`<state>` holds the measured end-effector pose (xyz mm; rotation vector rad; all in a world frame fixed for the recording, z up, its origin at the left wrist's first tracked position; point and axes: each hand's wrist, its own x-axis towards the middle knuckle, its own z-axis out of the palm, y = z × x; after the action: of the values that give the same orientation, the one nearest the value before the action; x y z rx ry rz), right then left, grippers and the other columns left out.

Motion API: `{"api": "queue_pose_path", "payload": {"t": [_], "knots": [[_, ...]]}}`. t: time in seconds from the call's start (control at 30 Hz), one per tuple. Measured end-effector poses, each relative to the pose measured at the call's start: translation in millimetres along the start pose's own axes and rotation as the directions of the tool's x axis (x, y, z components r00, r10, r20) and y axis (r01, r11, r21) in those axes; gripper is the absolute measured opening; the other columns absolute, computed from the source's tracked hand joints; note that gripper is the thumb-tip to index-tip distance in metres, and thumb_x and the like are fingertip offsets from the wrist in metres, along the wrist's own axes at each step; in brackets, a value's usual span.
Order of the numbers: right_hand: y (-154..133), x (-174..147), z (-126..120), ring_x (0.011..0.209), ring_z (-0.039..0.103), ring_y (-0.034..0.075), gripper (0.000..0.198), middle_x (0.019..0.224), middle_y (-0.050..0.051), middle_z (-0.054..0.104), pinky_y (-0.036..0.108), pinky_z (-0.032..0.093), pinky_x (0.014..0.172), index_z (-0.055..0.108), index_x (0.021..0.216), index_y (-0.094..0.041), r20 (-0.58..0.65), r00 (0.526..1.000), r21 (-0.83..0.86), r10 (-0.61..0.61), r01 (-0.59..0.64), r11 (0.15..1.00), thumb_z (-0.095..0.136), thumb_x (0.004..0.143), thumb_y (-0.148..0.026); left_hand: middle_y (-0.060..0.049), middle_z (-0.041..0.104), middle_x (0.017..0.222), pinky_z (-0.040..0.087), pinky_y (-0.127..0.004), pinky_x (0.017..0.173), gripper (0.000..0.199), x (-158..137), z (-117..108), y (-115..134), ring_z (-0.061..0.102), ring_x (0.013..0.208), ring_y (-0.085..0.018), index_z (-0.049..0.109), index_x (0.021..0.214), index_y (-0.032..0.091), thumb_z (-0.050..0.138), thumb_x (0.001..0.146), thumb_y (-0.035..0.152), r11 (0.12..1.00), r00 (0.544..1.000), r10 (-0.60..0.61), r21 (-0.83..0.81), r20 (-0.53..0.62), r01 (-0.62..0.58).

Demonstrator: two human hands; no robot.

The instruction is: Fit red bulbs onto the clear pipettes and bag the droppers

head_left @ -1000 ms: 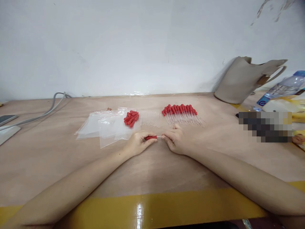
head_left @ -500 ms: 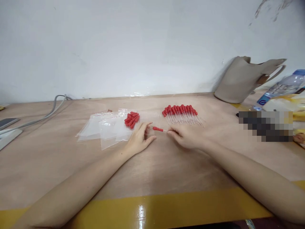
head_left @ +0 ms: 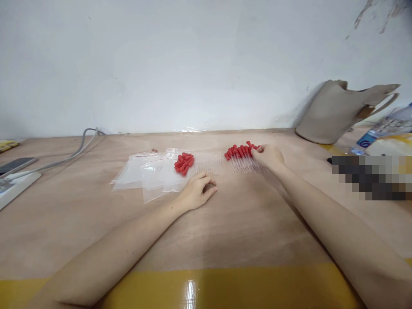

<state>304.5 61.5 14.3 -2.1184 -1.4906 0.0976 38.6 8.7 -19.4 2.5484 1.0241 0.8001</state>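
Note:
My left hand (head_left: 200, 192) rests on the table, fingers loosely curved and thumb apart, with nothing in it. Just beyond its fingers lie several thin clear glass tubes (head_left: 207, 163). A small heap of red rubber bulbs (head_left: 184, 164) sits to the left of the tubes. Over at the right, my right hand (head_left: 266, 155) pinches a red-bulbed dropper (head_left: 254, 147) at the pile. That pile is a row of several droppers (head_left: 238, 152), red bulbs pointing away and clear stems toward me. The hand hides the pile's right end.
Clear zip bags (head_left: 151, 174) lie fanned out left of the bulbs. Farther left are a grey cable (head_left: 72, 150) and a phone (head_left: 18, 165). A beige bag-like holder (head_left: 325, 113) leans on the wall at right, near a water bottle (head_left: 370, 135).
My right hand has moved right and away from me, carrying the dropper from beside my left hand to the pile. My left hand stays near the tubes; the view has shifted slightly.

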Motion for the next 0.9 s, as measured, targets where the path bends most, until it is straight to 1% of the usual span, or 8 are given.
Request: {"api": "queue_pose_path", "payload": {"t": [0.17, 0.3, 0.43, 0.53, 0.63, 0.7, 0.8, 0.9], "knots": [[8.0, -6.1, 5.1, 0.072, 0.059, 0.023, 0.026, 0.073, 0.009, 0.064, 0.031, 0.038, 0.06, 0.059, 0.06, -0.019, 0.046, 0.999, -0.088, 0.004, 0.0, 0.996, 0.051, 0.073, -0.04, -0.006, 0.055, 0.085, 0.046, -0.029, 0.068, 0.014, 0.0, 0.5, -0.1, 0.054, 0.076, -0.016, 0.061, 0.088, 0.016, 0.054, 0.082, 0.026, 1.0, 1.0, 0.004, 0.01, 0.006, -0.004], [2.1, -11.6, 7.2, 0.072, 0.058, 0.023, 0.024, 0.072, 0.008, 0.063, 0.033, 0.038, 0.064, 0.059, 0.066, -0.018, -0.007, 0.997, -0.098, -0.074, 0.073, 0.993, 0.05, 0.074, -0.039, -0.006, 0.056, 0.085, 0.046, -0.03, 0.069, 0.015, -0.4, 0.0, 0.0, 0.054, 0.076, -0.016, 0.06, 0.089, 0.016, 0.052, 0.082, 0.026, 1.0, 1.0, 0.016, 0.01, 0.007, -0.016], [-16.9, -33.3, 19.6, 0.07, 0.058, 0.02, 0.023, 0.069, 0.003, 0.064, 0.036, 0.034, 0.075, 0.058, 0.067, -0.02, -0.089, 0.968, -0.042, -0.236, 0.233, 0.972, 0.048, 0.077, -0.039, -0.005, 0.056, 0.085, 0.045, -0.03, 0.069, 0.015, 0.1, -0.7, 0.0, 0.054, 0.075, -0.016, 0.06, 0.088, 0.016, 0.052, 0.083, 0.027, 1.0, 1.0, 0.015, 0.021, 0.008, -0.015], [-39.1, -50.8, 35.1, 0.073, 0.058, 0.02, 0.029, 0.072, 0.003, 0.066, 0.038, 0.029, 0.079, 0.06, 0.068, -0.021, -0.036, 0.94, -0.03, -0.34, 0.339, 0.94, 0.045, 0.08, -0.042, -0.005, 0.056, 0.085, 0.045, -0.029, 0.07, 0.015, 0.4, 0.2, -0.1, 0.054, 0.075, -0.016, 0.06, 0.088, 0.016, 0.052, 0.083, 0.027, 0.999, 1.0, 0.022, 0.034, 0.007, -0.023], [-58.9, -56.7, 47.9, 0.079, 0.058, 0.023, 0.031, 0.075, 0.007, 0.066, 0.039, 0.026, 0.08, 0.063, 0.074, -0.02, 0.005, 0.936, -0.103, -0.352, 0.35, 0.931, 0.044, 0.081, -0.043, -0.005, 0.056, 0.084, 0.045, -0.029, 0.07, 0.015, 0.0, 2.2, 0.4, 0.054, 0.075, -0.016, 0.06, 0.088, 0.016, 0.052, 0.083, 0.027, 0.998, 0.999, 0.034, 0.046, 0.006, -0.035], [-66.5, -54.4, 51.9, 0.081, 0.058, 0.025, 0.031, 0.077, 0.009, 0.066, 0.04, 0.026, 0.079, 0.064, 0.077, -0.018, 0.05, 0.946, -0.165, -0.319, 0.323, 0.932, 0.044, 0.081, -0.041, -0.005, 0.056, 0.083, 0.045, -0.029, 0.071, 0.014, -0.2, 2.1, 0.8, 0.054, 0.075, -0.016, 0.06, 0.088, 0.016, 0.052, 0.083, 0.025, 0.996, 0.999, 0.049, 0.069, 0.001, -0.049], [-70.7, -48.0, 51.2, 0.079, 0.059, 0.026, 0.031, 0.076, 0.011, 0.066, 0.04, 0.028, 0.077, 0.065, 0.079, -0.017, 0.139, 0.96, -0.214, -0.244, 0.27, 0.939, 0.042, 0.081, -0.037, -0.007, 0.056, 0.084, 0.045, -0.031, 0.074, 0.015, 0.9, -4.7, -2.0, 0.052, 0.08, -0.018, 0.059, 0.087, 0.015, 0.047, 0.085, 0.022, 0.971, 0.991, 0.089, 0.232, -0.099, -0.064], [-73.8, -42.4, 47.2, 0.078, 0.06, 0.026, 0.029, 0.077, 0.012, 0.066, 0.04, 0.029, 0.076, 0.066, 0.081, -0.016, 0.212, 0.958, -0.229, -0.194, 0.241, 0.943, 0.043, 0.081, -0.035, -0.011, 0.056, 0.086, 0.043, -0.037, 0.078, 0.021, 2.4, -19.7, -11.3, 0.05, 0.086, -0.024, 0.06, 0.086, 0.013, 0.041, 0.087, 0.02, 0.853, 0.971, 0.1, 0.521, -0.218, 0.029]]}}
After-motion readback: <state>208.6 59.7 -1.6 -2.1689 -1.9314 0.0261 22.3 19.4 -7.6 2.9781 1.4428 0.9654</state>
